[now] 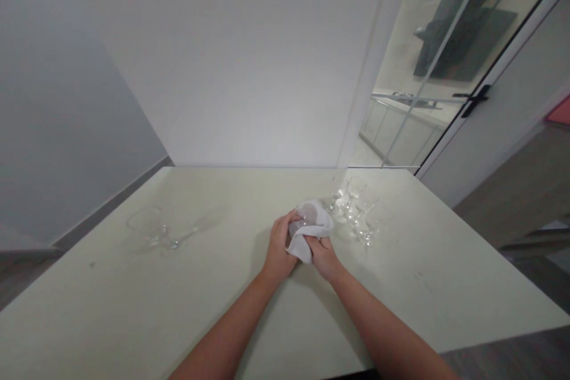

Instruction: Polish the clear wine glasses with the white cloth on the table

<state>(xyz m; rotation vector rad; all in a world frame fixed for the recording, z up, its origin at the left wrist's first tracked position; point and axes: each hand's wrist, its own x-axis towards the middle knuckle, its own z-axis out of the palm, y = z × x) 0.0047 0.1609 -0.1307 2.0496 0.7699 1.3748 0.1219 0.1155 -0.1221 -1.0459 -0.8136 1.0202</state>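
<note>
Both my hands meet over the middle of the pale table (133, 309). My left hand (279, 249) is closed around a clear glass (306, 215) that is mostly wrapped in a white cloth (312, 230). My right hand (324, 256) grips the cloth from below and to the right, its fingers folded into the fabric. Only the glass's rim and part of its bowl show through the cloth.
A group of clear stemmed glasses (356, 208) stands just right of my hands. Another clear glass (154, 228) sits alone at the table's left. A white wall lies behind the table, and a glass door (445, 71) stands at the back right.
</note>
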